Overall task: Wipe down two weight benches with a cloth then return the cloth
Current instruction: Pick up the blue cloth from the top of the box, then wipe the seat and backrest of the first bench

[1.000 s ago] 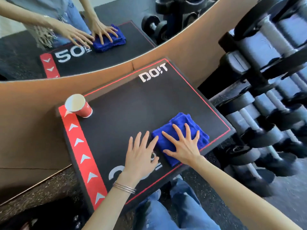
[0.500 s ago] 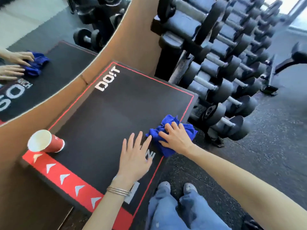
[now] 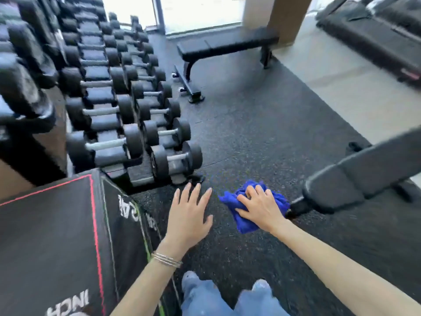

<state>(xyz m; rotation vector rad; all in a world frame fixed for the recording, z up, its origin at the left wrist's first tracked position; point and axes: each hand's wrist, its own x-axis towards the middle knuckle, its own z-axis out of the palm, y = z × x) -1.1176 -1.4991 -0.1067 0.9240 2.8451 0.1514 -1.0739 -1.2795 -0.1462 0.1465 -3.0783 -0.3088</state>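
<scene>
A blue cloth [image 3: 245, 225] is gripped in the right hand [image 3: 257, 208], fingers curled round the bunched fabric, over the dark rubber floor [image 3: 262, 137] and just beside the near end of a padded bench [image 3: 364, 176] at the right. The left hand [image 3: 189, 215] is held empty, fingers straight and slightly spread, beside a black plyo box [image 3: 45, 236] at the near left. A second bench [image 3: 227, 43] is seen at the far side, with racked dumbbells [image 3: 118, 106] along the left.

Bare forearms [image 3: 141, 290], thin silver bangles [image 3: 167, 260] behind the left hand [image 3: 189, 215] — faded blue jeans [image 3: 227, 302], pale shoe tips [image 3: 260, 284] below.
</scene>
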